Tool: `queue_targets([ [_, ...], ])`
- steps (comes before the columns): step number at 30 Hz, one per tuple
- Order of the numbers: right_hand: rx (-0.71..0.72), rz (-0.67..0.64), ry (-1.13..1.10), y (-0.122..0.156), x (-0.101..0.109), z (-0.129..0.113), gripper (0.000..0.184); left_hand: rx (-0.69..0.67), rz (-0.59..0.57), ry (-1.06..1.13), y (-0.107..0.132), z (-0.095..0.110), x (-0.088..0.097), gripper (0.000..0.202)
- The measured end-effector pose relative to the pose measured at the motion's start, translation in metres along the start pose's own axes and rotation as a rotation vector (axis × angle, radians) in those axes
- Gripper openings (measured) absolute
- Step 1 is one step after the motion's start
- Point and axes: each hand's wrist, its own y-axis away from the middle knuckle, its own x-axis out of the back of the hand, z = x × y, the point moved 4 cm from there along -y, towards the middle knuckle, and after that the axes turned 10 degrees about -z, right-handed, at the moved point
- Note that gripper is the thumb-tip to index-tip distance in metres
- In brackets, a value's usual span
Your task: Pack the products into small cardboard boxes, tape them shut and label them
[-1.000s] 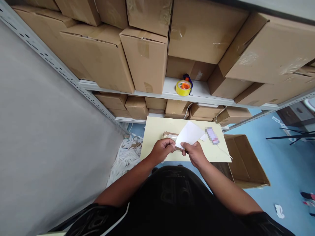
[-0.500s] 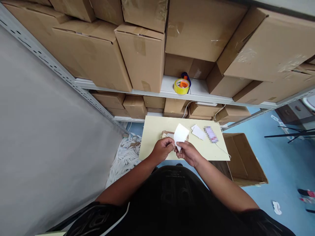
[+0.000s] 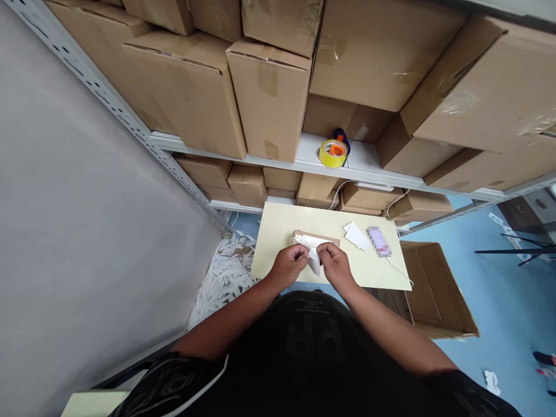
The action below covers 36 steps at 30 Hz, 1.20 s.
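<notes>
In front of my body, a small white paper label (image 3: pixel 314 265) hangs between my two hands, bent and pointing down. The fingers of my left hand (image 3: pixel 290 265) are closed in a pinch at its left upper edge. My right hand (image 3: pixel 333 263) pinches the opposite side, with the thumb and fingers pressed together. Just beyond the hands, a small cardboard box (image 3: pixel 319 236) with a whitish, shiny top lies on the pale yellow table (image 3: pixel 273 231); the hands hide part of it. Right of it are loose white papers (image 3: pixel 357 236).
A blurred purple object (image 3: pixel 379 241) with a cable lies at the table's right. Shelves with several cardboard boxes (image 3: pixel 269 98) rise behind, with a yellow tape roll (image 3: pixel 333 154) on one. An open carton (image 3: pixel 438 284) stands at right; white paper strips (image 3: pixel 217 278) heap on the left floor.
The white label has swung from sticking up to hanging down between the hands. My right hand has moved to its upper right edge. The view has shifted slightly left.
</notes>
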Motion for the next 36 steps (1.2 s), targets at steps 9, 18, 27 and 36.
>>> queue_targets([
  [9, -0.158, 0.092, -0.195, -0.020, 0.018, 0.019, 0.018, 0.252, 0.236, -0.361, 0.052, -0.074, 0.117, 0.015],
  [18, -0.185, 0.113, -0.230, -0.027, 0.034, 0.032, 0.027, 0.567, 0.415, -0.701, 0.116, -0.150, 0.241, 0.028],
  [27, -0.134, 0.209, -0.281, -0.019, 0.039, 0.039, 0.027, 0.722, 0.395, -0.850, 0.094, -0.161, 0.259, 0.025],
  [36, -0.057, 0.194, -0.161, -0.004, 0.036, 0.048, 0.025, 0.387, -0.191, 0.137, -0.009, -0.070, 0.065, 0.059],
])
